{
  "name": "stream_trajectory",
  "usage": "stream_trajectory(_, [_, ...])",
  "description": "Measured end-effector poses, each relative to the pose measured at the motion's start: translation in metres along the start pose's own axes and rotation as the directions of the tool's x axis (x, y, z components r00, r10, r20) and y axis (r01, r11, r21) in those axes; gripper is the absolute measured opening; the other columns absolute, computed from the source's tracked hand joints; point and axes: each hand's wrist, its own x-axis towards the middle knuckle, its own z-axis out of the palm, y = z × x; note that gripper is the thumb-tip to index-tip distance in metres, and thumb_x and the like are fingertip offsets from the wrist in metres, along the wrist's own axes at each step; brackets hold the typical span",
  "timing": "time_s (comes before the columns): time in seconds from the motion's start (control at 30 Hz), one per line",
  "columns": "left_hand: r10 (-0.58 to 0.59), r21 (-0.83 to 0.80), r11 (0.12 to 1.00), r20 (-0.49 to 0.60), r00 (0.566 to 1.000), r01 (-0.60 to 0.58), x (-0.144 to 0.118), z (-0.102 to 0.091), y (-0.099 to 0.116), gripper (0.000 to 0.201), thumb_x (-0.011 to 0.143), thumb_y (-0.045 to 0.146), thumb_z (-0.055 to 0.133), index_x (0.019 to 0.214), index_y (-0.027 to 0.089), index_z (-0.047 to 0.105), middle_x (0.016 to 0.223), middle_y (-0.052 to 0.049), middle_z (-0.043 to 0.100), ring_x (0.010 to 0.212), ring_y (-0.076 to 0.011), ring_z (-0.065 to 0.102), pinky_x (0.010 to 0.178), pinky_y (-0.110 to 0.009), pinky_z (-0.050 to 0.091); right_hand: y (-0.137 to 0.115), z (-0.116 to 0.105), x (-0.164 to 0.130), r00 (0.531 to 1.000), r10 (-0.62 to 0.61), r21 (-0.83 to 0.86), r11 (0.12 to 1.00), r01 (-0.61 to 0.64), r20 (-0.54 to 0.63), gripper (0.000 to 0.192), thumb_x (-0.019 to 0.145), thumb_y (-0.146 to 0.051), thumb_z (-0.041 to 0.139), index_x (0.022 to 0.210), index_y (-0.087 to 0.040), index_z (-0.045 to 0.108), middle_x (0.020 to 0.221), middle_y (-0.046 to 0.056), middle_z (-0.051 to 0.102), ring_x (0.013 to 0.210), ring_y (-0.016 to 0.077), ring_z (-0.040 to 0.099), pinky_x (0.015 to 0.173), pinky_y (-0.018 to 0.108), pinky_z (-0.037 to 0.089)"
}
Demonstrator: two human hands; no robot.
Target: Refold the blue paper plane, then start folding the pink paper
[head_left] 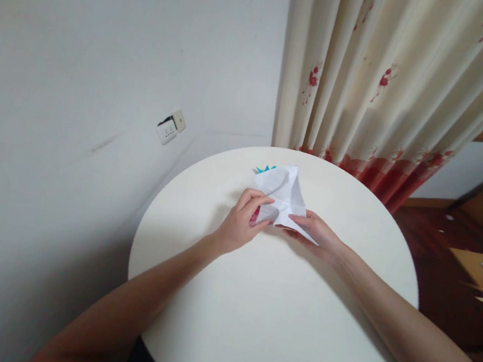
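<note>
Paper, white and already creased into several angled flaps, sits on the far half of the round table, just in front of the curtain. The left hand closes its fingers on the near-left edge of the paper, with the fingertips curled over the fold. The right hand pinches the near-right corner between thumb and fingers and presses it toward the tabletop. Both hands grip the same sheet; neither is open.

Judged from the shape, the folding is partly done: several creases are set and the sheet forms a rough pointed figure, but loose flaps remain and no finished form is recognisable. A small blue-green piece shows at the far-left edge of the paper; a pink item shows under the left fingers. What either one is cannot be determined.

A wall socket is mounted on the wall left of the table.
</note>
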Motion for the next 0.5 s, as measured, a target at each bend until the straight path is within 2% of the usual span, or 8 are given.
stream_trajectory(0.07, [-0.032,-0.006,0.999,-0.050,0.998,0.032,0.000,0.001,0.001,0.043,0.083,0.015,0.073,0.122,0.022,0.055,0.114,-0.008,0.052,0.107,-0.0216,0.057,0.091,-0.034,0.054,-0.003,0.000,0.000,0.999,-0.012,0.040,0.999,0.011,0.032,0.035,0.085,-0.044,0.070,0.107,-0.017,0.072,0.117,0.013,0.072,0.104,0.0249,0.068,0.083,0.033,0.057])
stream_trajectory(0.13, [-0.087,-0.021,0.996,-0.129,0.988,0.085,0.001,0.002,0.001,0.043,0.081,0.015,0.075,0.118,0.021,0.055,0.113,-0.007,0.052,0.102,-0.0201,0.059,0.086,-0.032,0.056,-0.005,0.001,0.000,0.997,-0.056,0.095,0.994,0.051,0.049,0.051,0.089,-0.062,0.058,0.110,-0.017,0.069,0.118,0.017,0.071,0.108,0.0283,0.067,0.084,0.040,0.057])
stream_trajectory(0.23, [-0.159,-0.019,0.987,-0.224,0.962,0.159,0.003,0.002,0.000,0.041,0.079,0.015,0.077,0.113,0.021,0.056,0.111,-0.006,0.051,0.094,-0.0176,0.060,0.082,-0.030,0.057,-0.004,0.003,0.000,0.990,-0.139,0.084,0.987,0.138,0.006,0.063,0.088,-0.075,0.047,0.113,-0.020,0.066,0.119,0.016,0.070,0.110,0.0285,0.066,0.084,0.042,0.056])
stream_trajectory(0.3, [-0.167,0.003,0.985,-0.250,0.954,0.173,0.005,0.001,0.000,0.038,0.078,0.014,0.076,0.109,0.021,0.056,0.108,-0.005,0.052,0.091,-0.0167,0.061,0.079,-0.029,0.058,0.002,0.005,0.001,0.974,-0.224,-0.037,0.974,0.222,-0.045,0.058,0.086,-0.072,0.053,0.112,-0.023,0.066,0.116,0.012,0.070,0.107,0.0254,0.066,0.083,0.038,0.055])
stream_trajectory(0.37, [-0.143,0.027,0.988,-0.248,0.958,0.155,0.005,0.002,0.001,0.034,0.079,0.013,0.075,0.107,0.021,0.056,0.106,-0.005,0.053,0.090,-0.0166,0.061,0.078,-0.028,0.057,0.010,0.010,0.002,0.937,-0.343,-0.216,0.922,0.322,-0.066,0.049,0.083,-0.064,0.064,0.109,-0.023,0.067,0.113,0.010,0.071,0.103,0.0229,0.065,0.081,0.033,0.054])
stream_trajectory(0.43, [-0.107,0.052,0.991,-0.224,0.969,0.122,0.004,0.003,0.004,0.031,0.082,0.012,0.073,0.107,0.021,0.057,0.105,-0.005,0.054,0.092,-0.0173,0.061,0.079,-0.029,0.057,0.018,0.015,0.003,0.896,-0.442,-0.361,0.844,0.397,-0.049,0.044,0.080,-0.055,0.072,0.109,-0.022,0.069,0.113,0.009,0.070,0.101,0.0222,0.064,0.079,0.031,0.053])
stream_trajectory(0.5, [-0.059,0.076,0.994,-0.182,0.981,0.074,0.002,0.005,0.009,0.026,0.086,0.012,0.069,0.108,0.021,0.058,0.105,-0.006,0.055,0.094,-0.0181,0.061,0.081,-0.030,0.056,0.024,0.018,0.004,0.874,-0.484,-0.436,0.793,0.425,-0.028,0.041,0.081,-0.050,0.072,0.110,-0.021,0.070,0.111,0.009,0.071,0.097,0.0220,0.065,0.078,0.031,0.052])
